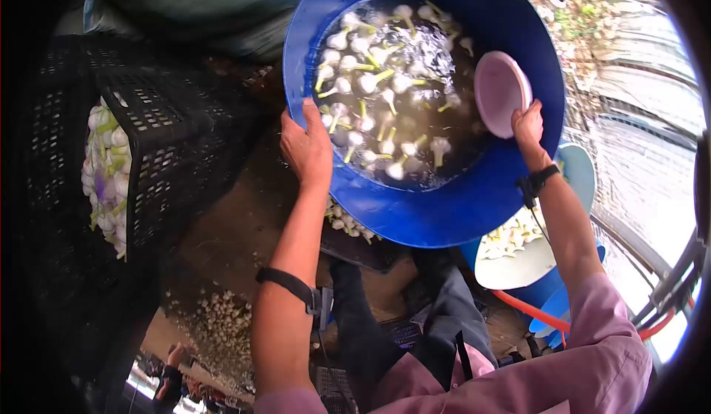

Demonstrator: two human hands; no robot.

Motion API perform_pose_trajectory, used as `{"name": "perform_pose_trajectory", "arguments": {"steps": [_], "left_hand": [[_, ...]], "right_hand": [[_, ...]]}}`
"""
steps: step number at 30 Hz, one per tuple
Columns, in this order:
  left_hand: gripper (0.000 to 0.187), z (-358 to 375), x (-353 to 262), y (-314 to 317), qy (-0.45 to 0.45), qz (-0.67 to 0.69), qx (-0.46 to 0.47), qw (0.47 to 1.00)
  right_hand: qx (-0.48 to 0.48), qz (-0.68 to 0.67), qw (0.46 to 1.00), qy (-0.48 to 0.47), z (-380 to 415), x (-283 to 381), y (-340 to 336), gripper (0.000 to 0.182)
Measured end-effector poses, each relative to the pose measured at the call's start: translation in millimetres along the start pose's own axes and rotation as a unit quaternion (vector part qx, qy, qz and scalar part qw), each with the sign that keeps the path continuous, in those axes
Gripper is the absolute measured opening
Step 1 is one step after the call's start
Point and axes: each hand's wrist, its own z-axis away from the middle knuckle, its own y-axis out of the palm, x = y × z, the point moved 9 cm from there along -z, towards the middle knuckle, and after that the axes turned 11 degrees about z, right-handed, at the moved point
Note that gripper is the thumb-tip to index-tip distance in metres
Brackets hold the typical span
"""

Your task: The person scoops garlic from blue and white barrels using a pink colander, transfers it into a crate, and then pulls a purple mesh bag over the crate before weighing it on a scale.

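A large blue tub (444, 225) holds murky water with many white garlic bulbs (370, 81) floating in it, short green stems attached. My left hand (308, 147) grips the tub's left rim, thumb on top and the fingers mostly hidden outside. On the right, my right hand (528, 124) is closed on the edge of a pink bowl (498, 92). The bowl is tilted inside the tub, beside the water, its pale inside facing me. Bubbles and ripples show on the water near the upper middle.
Stacked black perforated crates (167, 144) stand at left, one full of garlic. A pale container (511, 269) with cut pieces sits below right. An orange hose (529, 312) crosses nearby. Loose bits (222, 329) cover the floor. Another person (170, 381) appears at lower left.
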Motion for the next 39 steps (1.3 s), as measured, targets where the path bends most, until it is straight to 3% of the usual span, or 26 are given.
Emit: {"name": "perform_pose_trajectory", "arguments": {"steps": [4, 6, 9, 10, 11, 14, 16, 19, 21, 23, 24, 26, 27, 29, 31, 32, 35, 36, 39], "left_hand": [[0.047, 1, -4, 4, -0.011, 0.038, 0.002, 0.999], [0.044, -1, 0, 8, -0.007, 0.057, -0.002, 0.998], [0.042, -4, 7, 7, -0.022, 0.061, 0.0, 0.998], [0.042, -4, 7, 7, -0.027, 0.064, 0.005, 0.998], [0.042, -4, 7, 10, -0.032, 0.069, 0.012, 0.997], [0.04, -5, 3, 15, -0.008, 0.101, -0.005, 0.995], [0.04, -8, 5, 12, 0.004, 0.064, -0.009, 0.998], [0.04, -11, 5, 8, 0.013, 0.029, -0.01, 0.999], [0.041, -7, 4, 9, 0.012, 0.021, -0.004, 1.0], [0.042, -7, 4, 11, 0.032, 0.021, 0.004, 0.999], [0.042, -7, 3, 10, 0.047, 0.027, -0.001, 0.999], [0.042, -5, 4, 13, 0.027, 0.027, 0.009, 0.999], [0.042, -5, 5, 14, 0.018, 0.03, 0.014, 0.999], [0.042, -7, 7, 13, 0.04, 0.028, 0.005, 0.999], [0.042, -7, 11, 11, 0.042, 0.04, 0.006, 0.998], [0.042, -6, 6, 10, 0.064, 0.039, 0.001, 0.997], [0.042, -8, 9, 7, 0.077, 0.046, -0.002, 0.996], [0.041, -7, 10, 7, 0.072, 0.029, -0.003, 0.997], [0.04, -8, 14, 4, 0.044, -0.007, -0.001, 0.999]], "right_hand": [[0.027, -0.13, 0.99, 0.037, -76, 70, 82, 0.056], [0.037, -0.178, 0.983, -0.02, -102, 129, 95, 0.049], [0.046, -0.234, 0.944, -0.229, -123, 219, 119, 0.056], [0.111, -0.272, 0.933, -0.21, -113, 242, 122, 0.054], [0.171, -0.344, 0.889, -0.251, -101, 265, 129, 0.053], [0.24, -0.355, 0.864, -0.264, -67, 312, 179, 0.056], [0.176, -0.39, 0.835, -0.348, -43, 341, 246, 0.058], [0.064, -0.112, 0.827, -0.547, 36, 354, 238, 0.069], [0.185, -0.144, 0.806, -0.544, 67, 333, 242, 0.06], [0.121, -0.261, 0.776, -0.562, 83, 291, 296, 0.041], [0.385, -0.435, 0.715, -0.389, 84, 257, 336, 0.04], [0.589, -0.472, 0.622, -0.206, 115, 206, 352, 0.038], [0.575, -0.388, 0.675, -0.251, 126, 191, 324, 0.037], [0.559, -0.322, 0.72, -0.256, 139, 165, 272, 0.035], [0.563, -0.369, 0.717, -0.178, 148, 137, 234, 0.032], [0.608, -0.386, 0.68, -0.14, 154, 128, 222, 0.036], [0.545, -0.33, 0.745, -0.2, 153, 144, 173, 0.037], [0.569, -0.387, 0.707, -0.161, 162, 152, 156, 0.036], [0.518, -0.196, 0.813, -0.181, 159, 118, 187, 0.034]]}}
